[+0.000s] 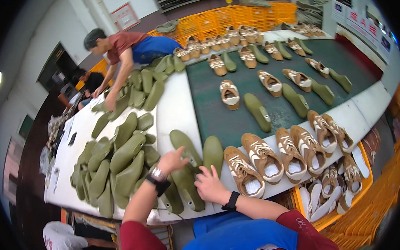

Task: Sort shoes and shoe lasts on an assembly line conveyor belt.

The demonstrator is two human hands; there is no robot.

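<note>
From my remote view, I see short dark-red sleeves on both arms and a bright blue apron bib across the chest. The left grip (171, 161) carries a silver-faced watch on a black strap at the wrist; the right grip (208, 184) wears a plain black band.

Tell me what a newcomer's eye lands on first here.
First, the heap of olive-green shoe lasts on the white table's left side. Next, the row of tan and white shoes along its near right edge. Both hands, left hand and right hand, rest on green lasts at the near edge.
</note>
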